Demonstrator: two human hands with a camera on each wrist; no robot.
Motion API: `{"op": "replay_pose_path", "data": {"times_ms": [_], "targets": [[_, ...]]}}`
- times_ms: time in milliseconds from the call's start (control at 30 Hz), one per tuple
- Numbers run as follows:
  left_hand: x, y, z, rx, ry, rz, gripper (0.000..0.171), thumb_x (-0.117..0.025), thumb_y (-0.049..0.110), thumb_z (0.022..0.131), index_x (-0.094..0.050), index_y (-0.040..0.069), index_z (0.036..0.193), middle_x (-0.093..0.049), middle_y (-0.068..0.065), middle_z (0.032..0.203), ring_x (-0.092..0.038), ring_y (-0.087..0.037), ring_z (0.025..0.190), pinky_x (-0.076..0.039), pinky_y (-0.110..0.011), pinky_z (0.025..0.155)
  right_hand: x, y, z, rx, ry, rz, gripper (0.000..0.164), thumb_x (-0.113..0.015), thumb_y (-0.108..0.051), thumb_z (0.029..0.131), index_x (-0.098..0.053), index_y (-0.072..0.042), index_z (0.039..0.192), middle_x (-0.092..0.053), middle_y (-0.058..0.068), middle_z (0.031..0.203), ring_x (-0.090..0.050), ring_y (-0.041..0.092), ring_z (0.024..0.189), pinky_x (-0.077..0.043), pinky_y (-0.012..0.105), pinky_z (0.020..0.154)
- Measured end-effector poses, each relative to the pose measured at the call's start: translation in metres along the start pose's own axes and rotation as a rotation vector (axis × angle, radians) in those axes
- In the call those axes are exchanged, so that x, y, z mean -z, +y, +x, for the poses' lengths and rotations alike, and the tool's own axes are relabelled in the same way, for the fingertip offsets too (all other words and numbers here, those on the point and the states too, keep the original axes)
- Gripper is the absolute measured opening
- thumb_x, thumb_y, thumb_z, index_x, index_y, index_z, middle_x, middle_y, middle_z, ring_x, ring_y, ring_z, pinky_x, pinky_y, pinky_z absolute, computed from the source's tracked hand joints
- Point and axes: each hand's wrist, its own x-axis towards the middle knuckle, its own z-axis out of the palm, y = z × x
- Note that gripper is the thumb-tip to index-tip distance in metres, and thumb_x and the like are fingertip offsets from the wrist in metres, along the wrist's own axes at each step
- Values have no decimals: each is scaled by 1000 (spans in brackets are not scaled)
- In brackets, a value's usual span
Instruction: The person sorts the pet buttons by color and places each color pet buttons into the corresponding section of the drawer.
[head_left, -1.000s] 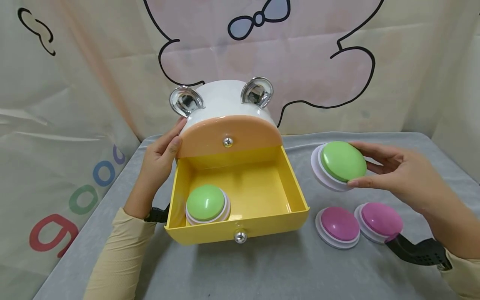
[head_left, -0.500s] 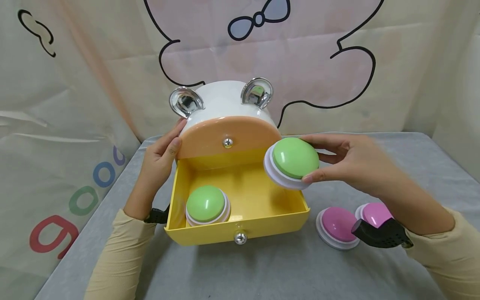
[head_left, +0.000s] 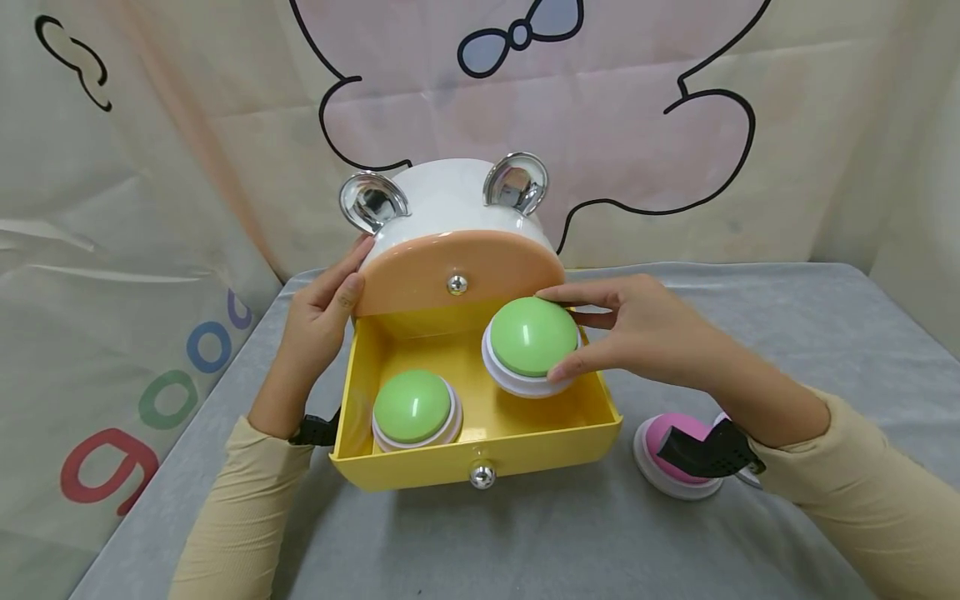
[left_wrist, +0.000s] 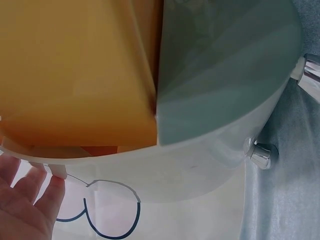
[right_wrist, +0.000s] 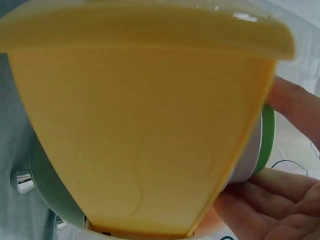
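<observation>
- yellow drawer (head_left: 525,433) stood pulled out of the white bear-eared box (head_left: 442,200), orange upper drawer (head_left: 457,271) shut above it.
- one green dome button (head_left: 415,408) sat in the drawer's front left corner.
- right hand (head_left: 637,329) pinched a second green button (head_left: 531,343) by its rim, fingers curled, tilted over the drawer's right half, not resting on the floor.
- left hand (head_left: 322,308) lay flat against the box's left side, fingers straight.
- pink button (head_left: 671,454) lay on the grey table (head_left: 787,333), right of the drawer.
</observation>
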Motion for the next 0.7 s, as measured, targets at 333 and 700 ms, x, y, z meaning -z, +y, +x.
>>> {"op": "replay_pose_path", "data": {"times_ms": [333, 700], "targets": [[-1, -2, 1, -14, 2, -19, 41, -44, 29, 107, -49, 25, 147, -43, 7, 156, -37, -8, 147, -35, -24, 118, -20, -4, 12, 83, -58, -186, 71, -91, -43, 66, -68, -17, 129, -74, -1, 117, -64, 16, 105, -55, 42, 96], [0, -4, 1, -51, 20, -57, 40, -46, 23, 106, -51, 22, 146, -45, 5, 156, -39, -6, 146, -33, -19, 118, -36, -3, 18, 191, -124, -289, 59, -91, -37, 67, -73, -18, 120, -74, -11, 102, -62, 9, 89, -57, 37, 85]]}}
